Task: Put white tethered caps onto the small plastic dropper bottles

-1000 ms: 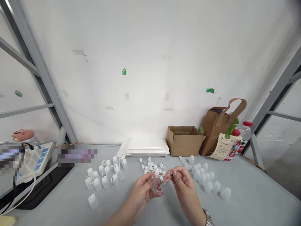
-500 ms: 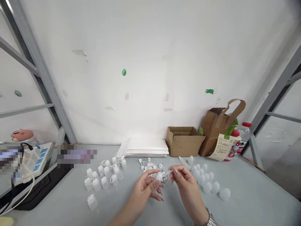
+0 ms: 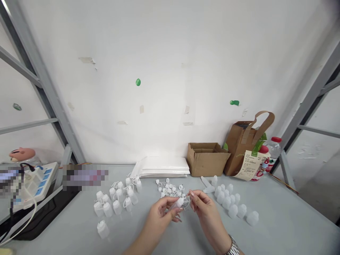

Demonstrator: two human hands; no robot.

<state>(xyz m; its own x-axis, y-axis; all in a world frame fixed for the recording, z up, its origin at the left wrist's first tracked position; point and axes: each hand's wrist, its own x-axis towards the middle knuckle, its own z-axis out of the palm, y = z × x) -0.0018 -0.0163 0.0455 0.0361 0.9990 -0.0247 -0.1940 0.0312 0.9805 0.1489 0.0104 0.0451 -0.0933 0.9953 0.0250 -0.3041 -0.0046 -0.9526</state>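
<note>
My left hand [image 3: 163,212] is closed around a small translucent bottle [image 3: 177,203] with a white top, tilted toward the upper right. Just right of it, my right hand [image 3: 203,205] pinches the end of a thin white looped strap [image 3: 187,203] near the bottle's top. Behind my hands lies a pile of small white caps [image 3: 167,186]. Several capped bottles with looped straps [image 3: 117,207] stand at the left. On the right is a group of small translucent bottles [image 3: 232,200], with no looped straps visible.
White padded envelopes [image 3: 162,166] lie by the wall, beside an open cardboard box [image 3: 208,163]. A brown paper bag [image 3: 237,148] and a red-capped bottle [image 3: 273,148] stand at the back right. A power strip [image 3: 44,184] and blurred items are at the left.
The bottle in my left hand has tilted further over. My right hand has moved slightly down and left, and a translucent piece near the pile's right side is now more exposed.
</note>
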